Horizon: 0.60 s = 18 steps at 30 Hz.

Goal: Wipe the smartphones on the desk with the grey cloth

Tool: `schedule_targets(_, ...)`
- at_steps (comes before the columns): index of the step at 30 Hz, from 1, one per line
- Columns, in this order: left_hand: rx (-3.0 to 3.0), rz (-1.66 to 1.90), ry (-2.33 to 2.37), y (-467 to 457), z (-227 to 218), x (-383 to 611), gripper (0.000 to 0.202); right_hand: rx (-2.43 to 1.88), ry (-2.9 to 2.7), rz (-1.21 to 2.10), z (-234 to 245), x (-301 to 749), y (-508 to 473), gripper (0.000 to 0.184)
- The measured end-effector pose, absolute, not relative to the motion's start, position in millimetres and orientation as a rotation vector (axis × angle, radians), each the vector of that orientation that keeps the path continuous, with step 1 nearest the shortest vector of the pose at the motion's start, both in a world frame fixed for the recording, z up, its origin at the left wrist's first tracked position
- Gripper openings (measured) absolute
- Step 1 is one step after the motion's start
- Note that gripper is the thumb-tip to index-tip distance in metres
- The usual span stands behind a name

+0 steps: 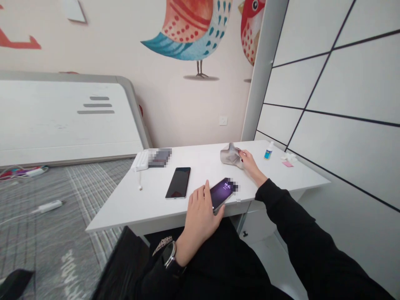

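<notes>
Two phones lie near the front edge of the desk (131, 204): left hand (200, 212) clasps the lit phone (222, 192), dark phone (178, 182) just left; right hand (250, 163) pinches the grey cloth (230, 154) farther back, bare desktop between.

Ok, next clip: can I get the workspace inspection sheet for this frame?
Surface: white desk, no spills seen.
Job's things: lit phone at the near edge; grey cloth further back.
Clutter: dark phone, spray bottle, tissue, pink slip, power strip.
Hands: left hand holds the lit phone; right hand grips the grey cloth.
Cables: short cord lies by the power strip; adapter cable on the floor.
Surroundings: bird mural wall, panelled wall right, striped rug.
</notes>
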<state>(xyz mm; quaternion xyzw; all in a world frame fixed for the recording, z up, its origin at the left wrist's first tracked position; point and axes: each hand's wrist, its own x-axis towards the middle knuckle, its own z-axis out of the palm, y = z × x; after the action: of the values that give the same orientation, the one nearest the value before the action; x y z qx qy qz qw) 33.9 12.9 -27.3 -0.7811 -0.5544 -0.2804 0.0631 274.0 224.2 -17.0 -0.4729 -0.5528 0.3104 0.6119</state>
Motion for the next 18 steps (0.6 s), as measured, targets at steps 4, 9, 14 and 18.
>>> schedule_targets(4,-2.396,-0.733,-1.690,38,-19,56,0.085,-0.990,-1.035,0.948,-21,273,220,0.024)
schedule_targets(9,-2.426,-0.694,-1.672,58,-14,73,0.075,-0.834,-0.844,1.175,-16,266,206,0.025)
schedule_targets(14,-2.465,-0.754,-1.669,54,-17,61,0.088,-0.723,-0.810,1.272,-9,264,182,0.037)
schedule_targets(18,-2.458,-0.811,-1.690,35,-23,40,0.090,-0.736,-0.963,1.225,-7,271,161,0.055)
